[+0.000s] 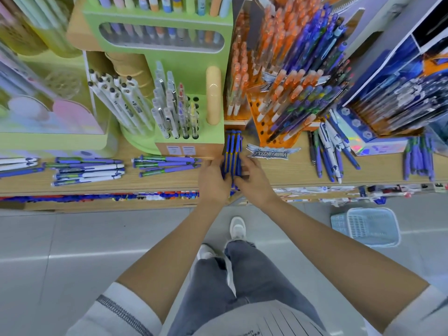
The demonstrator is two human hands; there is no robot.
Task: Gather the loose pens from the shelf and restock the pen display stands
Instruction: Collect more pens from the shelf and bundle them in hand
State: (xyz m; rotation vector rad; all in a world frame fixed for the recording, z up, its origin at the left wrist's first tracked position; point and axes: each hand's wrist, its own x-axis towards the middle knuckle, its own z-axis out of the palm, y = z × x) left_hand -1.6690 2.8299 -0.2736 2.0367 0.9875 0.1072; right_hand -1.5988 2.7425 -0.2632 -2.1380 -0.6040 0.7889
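Observation:
A bundle of blue pens with yellow stripes (233, 151) lies on the wooden shelf (286, 170), pointing away from me. My left hand (213, 183) grips its near end from the left and my right hand (253, 180) grips it from the right. Behind the bundle stands an orange display stand (269, 110) full of orange and purple pens. To its left is a green stand (206, 93) with white and clear pens. Loose purple and white pens lie on the shelf at left (87, 169), centre-left (167, 163) and right (329, 154).
More purple pens (418, 158) lie at the shelf's far right beside a blue display box (378, 141). A silver logo sticker (272, 151) sits right of the bundle. A light-blue basket (366, 226) stands on the grey floor. My feet are below the shelf edge.

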